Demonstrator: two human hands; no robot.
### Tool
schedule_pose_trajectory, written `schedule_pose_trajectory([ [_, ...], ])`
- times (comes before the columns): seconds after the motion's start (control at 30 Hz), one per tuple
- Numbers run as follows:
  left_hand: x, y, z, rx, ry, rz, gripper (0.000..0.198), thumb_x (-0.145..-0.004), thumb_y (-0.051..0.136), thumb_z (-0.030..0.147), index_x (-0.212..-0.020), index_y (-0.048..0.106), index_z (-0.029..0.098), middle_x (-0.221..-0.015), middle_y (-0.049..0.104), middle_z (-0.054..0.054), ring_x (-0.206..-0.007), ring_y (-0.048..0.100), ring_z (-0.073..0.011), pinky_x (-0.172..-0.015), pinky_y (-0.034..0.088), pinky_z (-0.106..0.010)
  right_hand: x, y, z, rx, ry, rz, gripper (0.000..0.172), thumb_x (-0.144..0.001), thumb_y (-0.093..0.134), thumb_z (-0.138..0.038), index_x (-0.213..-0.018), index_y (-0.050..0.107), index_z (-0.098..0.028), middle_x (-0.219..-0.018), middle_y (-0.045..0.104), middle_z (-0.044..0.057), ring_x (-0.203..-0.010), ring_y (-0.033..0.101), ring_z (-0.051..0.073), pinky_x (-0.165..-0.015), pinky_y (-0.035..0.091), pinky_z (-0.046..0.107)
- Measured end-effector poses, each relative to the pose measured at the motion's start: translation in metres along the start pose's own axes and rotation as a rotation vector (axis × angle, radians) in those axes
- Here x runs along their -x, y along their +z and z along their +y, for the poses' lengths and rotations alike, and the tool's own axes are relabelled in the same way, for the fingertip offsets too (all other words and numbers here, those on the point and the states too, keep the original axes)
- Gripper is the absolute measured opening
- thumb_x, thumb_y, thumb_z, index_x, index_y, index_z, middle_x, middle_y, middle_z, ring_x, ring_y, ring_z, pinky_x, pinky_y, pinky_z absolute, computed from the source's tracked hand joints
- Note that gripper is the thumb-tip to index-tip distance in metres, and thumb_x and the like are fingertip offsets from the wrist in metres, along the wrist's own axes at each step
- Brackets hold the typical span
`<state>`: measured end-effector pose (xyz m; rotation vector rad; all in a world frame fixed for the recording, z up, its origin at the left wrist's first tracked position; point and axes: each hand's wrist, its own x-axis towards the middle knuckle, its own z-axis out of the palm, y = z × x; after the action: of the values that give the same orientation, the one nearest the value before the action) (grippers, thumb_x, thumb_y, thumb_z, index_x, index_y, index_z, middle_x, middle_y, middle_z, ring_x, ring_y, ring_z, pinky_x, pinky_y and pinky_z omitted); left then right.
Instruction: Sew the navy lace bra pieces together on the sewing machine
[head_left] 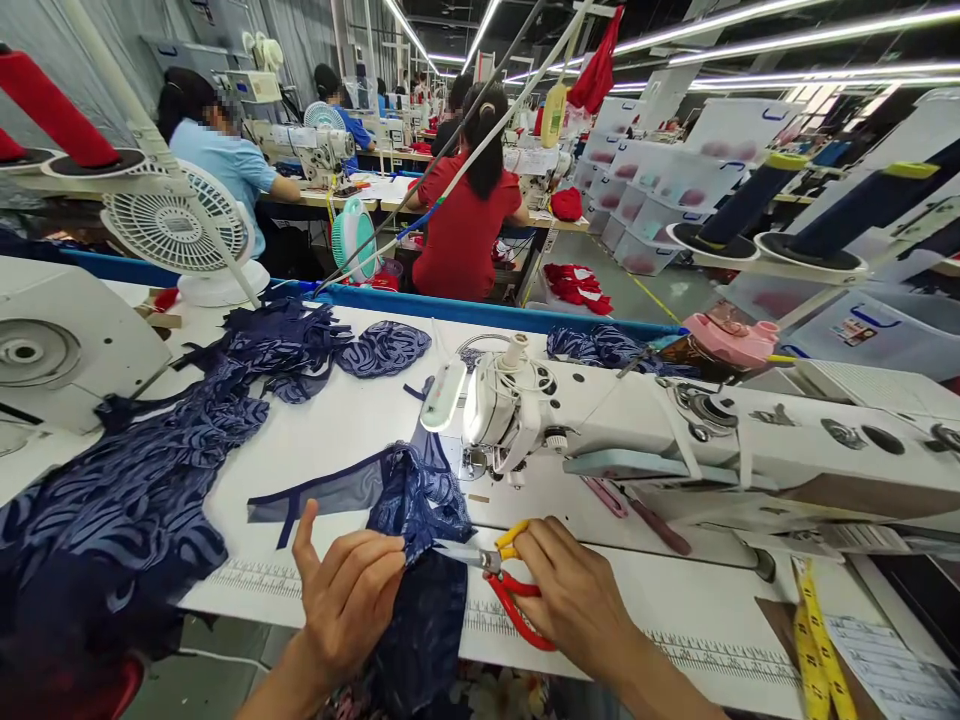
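Observation:
My left hand (349, 590) pinches the edge of a navy lace-and-mesh garment piece (420, 500) at the front of the sewing table. In my right hand (570, 595) is a pair of scissors (504, 575) with red and yellow handles. The blades point left and reach the fabric just beside my left fingertips; I cannot tell whether they touch it. Part of the garment hangs over the table edge, and a mesh strip spreads left. Just behind it stands the white sewing machine (585, 410), its needle area close to the fabric's upper end.
A large heap of navy patterned pieces (150, 460) covers the table's left side. Thread cones (757, 195) stand at upper right, a yellow tape measure (817, 640) at lower right. A white fan (180, 220) stands behind the heap. Other people sit at machines further back.

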<state>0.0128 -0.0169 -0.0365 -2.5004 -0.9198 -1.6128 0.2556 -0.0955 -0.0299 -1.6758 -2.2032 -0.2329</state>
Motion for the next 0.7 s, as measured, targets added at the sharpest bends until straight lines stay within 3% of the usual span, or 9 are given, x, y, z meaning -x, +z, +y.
schedule_pose_trajectory([
  [0.17, -0.001, -0.001, 0.0, 0.004, 0.001, -0.016, 0.016, -0.079, 0.07, 0.002, -0.081, 0.064, 0.016, -0.076, 0.074, -0.001, -0.071, 0.069, -0.0152, -0.111, 0.017, -0.072, -0.002, 0.002, -0.002, -0.02, -0.052, 0.004, 0.005, -0.084, 0.051, -0.016, -0.08, 0.049, -0.019, -0.078, 0.05, 0.003, -0.07, 0.043, 0.018, -0.059, 0.032, 0.027],
  [0.53, 0.001, -0.002, 0.002, 0.009, 0.059, -0.04, 0.015, -0.08, 0.069, 0.003, -0.083, 0.064, 0.017, -0.077, 0.074, -0.001, -0.072, 0.07, -0.0155, -0.113, 0.014, -0.073, 0.0, 0.003, -0.004, -0.068, -0.061, 0.004, 0.012, -0.084, 0.051, -0.017, -0.073, 0.047, -0.021, -0.071, 0.05, 0.002, -0.064, 0.045, 0.017, -0.053, 0.03, 0.027],
  [0.63, 0.001, -0.001, 0.002, 0.013, 0.025, -0.04, 0.017, -0.082, 0.067, 0.003, -0.09, 0.063, 0.018, -0.077, 0.073, 0.0, -0.073, 0.068, -0.0136, -0.113, 0.019, -0.07, 0.006, 0.001, 0.007, -0.026, 0.002, -0.029, 0.013, -0.089, 0.055, -0.026, -0.079, 0.052, -0.02, -0.075, 0.057, 0.003, -0.067, 0.054, 0.018, -0.055, 0.036, 0.026],
  [0.7, 0.001, -0.002, -0.002, 0.015, -0.012, -0.053, 0.023, -0.083, 0.065, 0.0, -0.096, 0.064, 0.02, -0.078, 0.07, 0.001, -0.074, 0.067, -0.0122, -0.112, 0.026, -0.067, 0.012, -0.001, 0.025, 0.049, 0.12, -0.076, 0.015, -0.089, 0.057, -0.034, -0.089, 0.056, -0.019, -0.085, 0.064, 0.007, -0.075, 0.061, 0.02, -0.056, 0.041, 0.026],
])
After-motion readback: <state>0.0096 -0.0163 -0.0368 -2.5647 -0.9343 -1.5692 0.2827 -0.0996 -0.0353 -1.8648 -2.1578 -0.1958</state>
